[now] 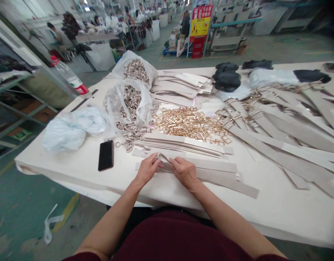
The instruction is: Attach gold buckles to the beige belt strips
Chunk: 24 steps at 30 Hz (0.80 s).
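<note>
My left hand (pixel 147 169) and my right hand (pixel 184 172) pinch the folded end of a beige strap (pixel 163 158) near the table's front edge. The strap's tip curls up between my fingers. Under my hands lies a flat stack of similar straps (pixel 216 173) stretching right. Just behind it sits another stack of straps (pixel 183 144). A heap of gold metal buckles (pixel 190 123) lies beyond that, and loose beige loops (pixel 131 136) spill from a clear bag (pixel 129 101) to the left.
A black phone (pixel 105 155) lies left of my hands. Crumpled plastic bags (pixel 71 128) sit further left, and a plastic bottle (pixel 70 78) stands behind them. Finished straps with buckles (pixel 278 119) cover the right side. Dark bundles (pixel 227 78) rest at the back. People work in the distance.
</note>
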Tool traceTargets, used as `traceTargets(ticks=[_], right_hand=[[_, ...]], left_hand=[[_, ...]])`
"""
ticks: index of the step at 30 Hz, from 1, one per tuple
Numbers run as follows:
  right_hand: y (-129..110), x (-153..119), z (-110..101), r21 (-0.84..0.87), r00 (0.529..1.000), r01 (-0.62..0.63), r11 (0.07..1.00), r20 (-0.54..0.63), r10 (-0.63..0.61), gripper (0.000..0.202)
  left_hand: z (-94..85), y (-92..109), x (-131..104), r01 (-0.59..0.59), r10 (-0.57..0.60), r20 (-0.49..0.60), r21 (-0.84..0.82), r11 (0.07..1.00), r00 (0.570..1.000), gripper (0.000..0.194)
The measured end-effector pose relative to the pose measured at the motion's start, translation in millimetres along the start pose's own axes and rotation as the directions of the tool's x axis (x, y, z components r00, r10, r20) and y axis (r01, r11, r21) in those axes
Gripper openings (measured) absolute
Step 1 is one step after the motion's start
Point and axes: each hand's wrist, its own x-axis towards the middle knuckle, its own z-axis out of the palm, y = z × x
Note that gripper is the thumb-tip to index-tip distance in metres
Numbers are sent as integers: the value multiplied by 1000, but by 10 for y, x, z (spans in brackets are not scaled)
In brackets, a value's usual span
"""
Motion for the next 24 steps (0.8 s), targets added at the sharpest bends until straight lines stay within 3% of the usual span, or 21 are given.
traceTargets(ticks=[6, 13, 17, 21, 24], right_hand=[[-5, -41, 0, -71, 990, 71, 995, 128, -62, 25], [6, -20, -76, -61, 951, 46, 997, 308, -25, 40], [-45, -10, -86, -42, 947, -54, 998, 314, 65, 36], [-86, -11, -131, -47, 942, -56, 997, 327, 69, 35], [-141, 13, -152, -41, 934, -20, 999, 355, 33, 34]], left_hand=[[23, -86, 19, -166, 207, -76, 363, 917, 975, 39], [92, -207, 83, -55, 60, -84, 67, 996, 995, 35], [144, -234, 113, -59, 63, -130, 32, 998, 990, 33], [138, -226, 148, 132, -148, -71, -189, 973, 986, 31], [172, -191, 147, 154, -174, -88, -196, 968, 981, 26]])
